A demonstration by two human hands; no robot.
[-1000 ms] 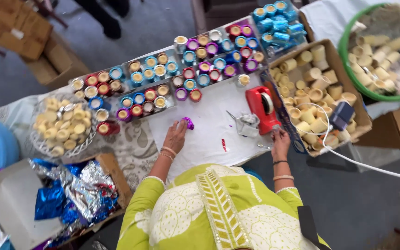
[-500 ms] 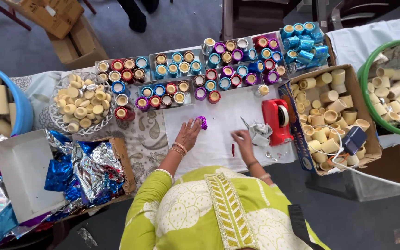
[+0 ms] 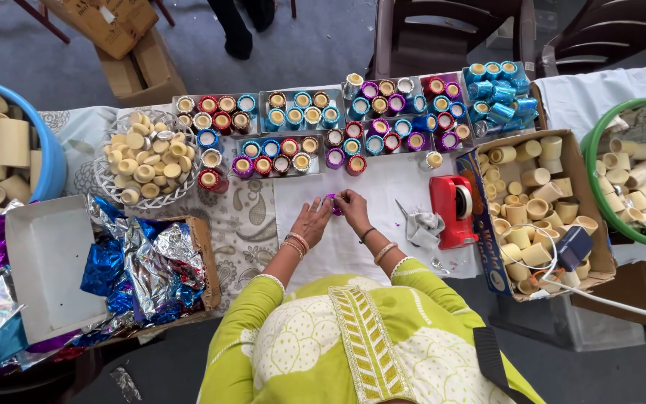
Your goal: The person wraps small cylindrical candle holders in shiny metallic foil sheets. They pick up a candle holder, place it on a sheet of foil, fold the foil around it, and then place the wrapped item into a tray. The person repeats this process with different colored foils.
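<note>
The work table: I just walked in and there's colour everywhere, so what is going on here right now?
A person in a green patterned top has both hands on a small purple foil piece over the white sheet, left hand and right hand meeting on it. Rows of foil-wrapped cups line the table's far side. A red tape dispenser sits to the right, beside a cardboard box of plain cream cups. Loose foil sheets lie to the left.
</note>
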